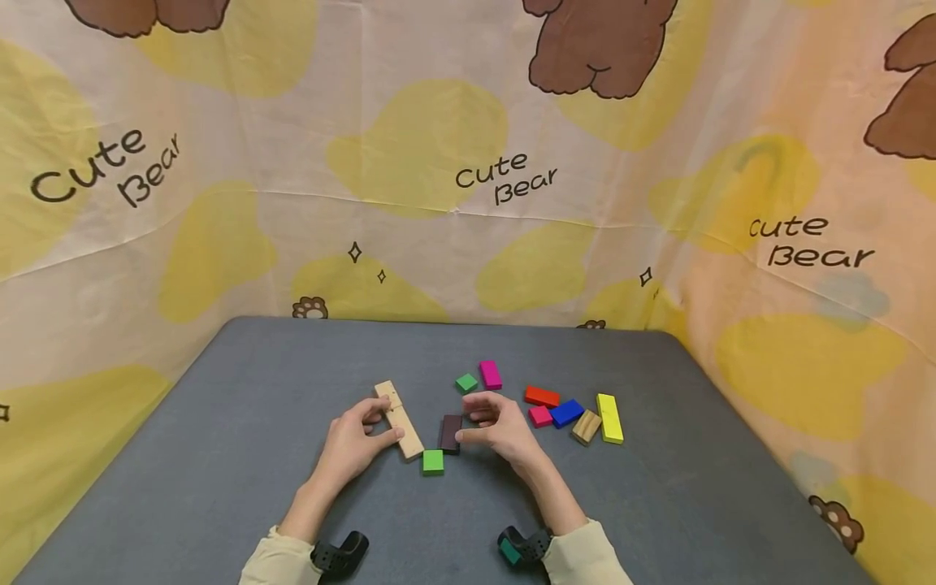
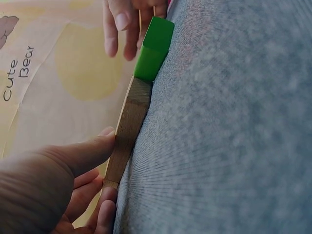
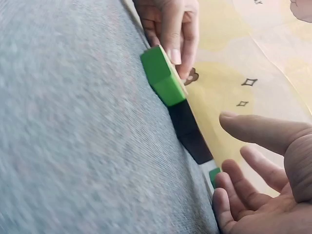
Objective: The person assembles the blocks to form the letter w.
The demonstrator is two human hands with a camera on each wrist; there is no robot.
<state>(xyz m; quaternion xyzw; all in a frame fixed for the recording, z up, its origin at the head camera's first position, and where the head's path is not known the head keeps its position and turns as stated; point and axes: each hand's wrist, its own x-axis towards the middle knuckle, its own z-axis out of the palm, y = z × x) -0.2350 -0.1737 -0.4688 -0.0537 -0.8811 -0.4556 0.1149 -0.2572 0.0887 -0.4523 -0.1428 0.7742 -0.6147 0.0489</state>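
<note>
Two pale wooden blocks point(image 1: 403, 431) lie end to end in a slanting row on the grey table. My left hand point(image 1: 353, 443) rests against the row's left side, thumb touching the nearer block and fingertips at the farther one. A light green block point(image 1: 433, 463) sits by the row's near end, and a dark brown block point(image 1: 450, 434) stretches away just behind it. To the right of the brown block is my right hand point(image 1: 504, 431), thumb and fingers spread apart with nothing between them. In the right wrist view its thumb point(image 3: 258, 130) hovers off the blocks.
Farther back lie a green block point(image 1: 466, 383) and a magenta block point(image 1: 491, 375). On the right are red point(image 1: 542, 396), pink point(image 1: 540, 417), blue point(image 1: 567, 413), striped wooden point(image 1: 587, 427) and yellow point(image 1: 610, 418) blocks. A printed cloth point(image 1: 409, 146) hangs behind the table.
</note>
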